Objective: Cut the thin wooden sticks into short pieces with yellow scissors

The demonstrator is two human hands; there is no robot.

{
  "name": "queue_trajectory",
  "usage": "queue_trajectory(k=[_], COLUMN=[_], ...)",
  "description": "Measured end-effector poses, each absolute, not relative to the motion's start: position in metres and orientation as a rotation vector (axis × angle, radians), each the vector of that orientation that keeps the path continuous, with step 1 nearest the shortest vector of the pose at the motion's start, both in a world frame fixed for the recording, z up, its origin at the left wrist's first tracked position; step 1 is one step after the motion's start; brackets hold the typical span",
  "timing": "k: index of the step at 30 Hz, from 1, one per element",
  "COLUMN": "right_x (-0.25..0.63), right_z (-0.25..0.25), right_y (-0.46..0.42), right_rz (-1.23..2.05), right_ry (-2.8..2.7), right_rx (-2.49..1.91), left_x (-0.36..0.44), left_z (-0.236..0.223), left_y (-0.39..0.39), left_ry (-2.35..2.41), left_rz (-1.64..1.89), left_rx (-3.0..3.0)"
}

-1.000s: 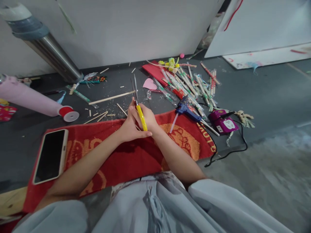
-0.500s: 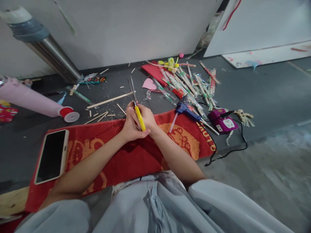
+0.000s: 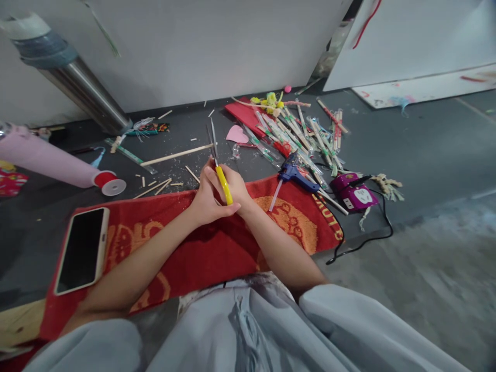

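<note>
A pair of scissors point(image 3: 223, 185) with yellow handles points away from me, its metal blades slightly parted. My left hand point(image 3: 208, 202) is closed around the handles from the left, its thumb lying across their near end. Against it, my right hand point(image 3: 236, 187) is closed on the same handles from the right. The fingers overlap, and part of the grip is hidden. A long wooden stick point(image 3: 176, 155) reaches the blades with its right end; whether it sits between them I cannot tell. Short cut stick pieces point(image 3: 158, 187) and pale crumbs lie to the left.
Under my forearms lies a red towel point(image 3: 186, 243), with a phone point(image 3: 83, 249) on its left. A blue glue gun point(image 3: 296, 175) rests on the right, its cable near a purple box point(image 3: 351, 192). Behind are wrapped sticks point(image 3: 290, 129), a pink heart point(image 3: 237, 134) and a steel flask point(image 3: 91, 88).
The scissors have tilted slightly and their blades look a little differently angled. Both hands keep nearly the same place and grip. The whole view has shifted very slightly.
</note>
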State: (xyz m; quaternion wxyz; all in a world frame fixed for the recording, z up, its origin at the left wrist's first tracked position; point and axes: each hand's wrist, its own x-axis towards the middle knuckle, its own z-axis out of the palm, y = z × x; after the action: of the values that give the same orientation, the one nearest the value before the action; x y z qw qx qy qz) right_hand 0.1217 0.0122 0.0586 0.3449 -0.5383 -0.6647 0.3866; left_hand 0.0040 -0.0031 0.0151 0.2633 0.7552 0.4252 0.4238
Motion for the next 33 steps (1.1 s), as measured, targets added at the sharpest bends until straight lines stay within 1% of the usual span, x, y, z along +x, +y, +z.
queue_trajectory(k=[2, 5, 9, 11, 13, 23, 33], right_x=[0.125, 0.133, 0.14, 0.138, 0.135, 0.13, 0.126], right_z=[0.06, 0.064, 0.068, 0.068, 0.068, 0.072, 0.072], right_y=[0.015, 0.019, 0.021, 0.02, 0.018, 0.012, 0.004], right_rz=[0.994, 0.894, 0.779, 0.75, 0.733, 0.692, 0.587], right_ry=[-1.707, -1.692, -1.769, -1.822, -1.875, -2.004, -2.088], right_rx=[-1.418, -1.505, -1.604, -1.6, -1.59, -1.59, -1.501], left_x=[0.006, 0.008, 0.002, -0.005, -0.014, -0.034, -0.05], left_z=[0.023, 0.041, 0.07, 0.081, 0.088, 0.087, 0.081], left_y=[-0.008, -0.016, -0.021, -0.017, -0.012, 0.001, 0.006], left_ry=[1.222, 1.345, 1.471, 1.554, 1.633, 1.75, 1.748], left_rz=[1.203, 1.323, 1.476, 1.488, 1.424, 1.141, 1.179], left_rx=[2.094, 2.246, 2.636, 2.735, 2.729, 2.625, 2.702])
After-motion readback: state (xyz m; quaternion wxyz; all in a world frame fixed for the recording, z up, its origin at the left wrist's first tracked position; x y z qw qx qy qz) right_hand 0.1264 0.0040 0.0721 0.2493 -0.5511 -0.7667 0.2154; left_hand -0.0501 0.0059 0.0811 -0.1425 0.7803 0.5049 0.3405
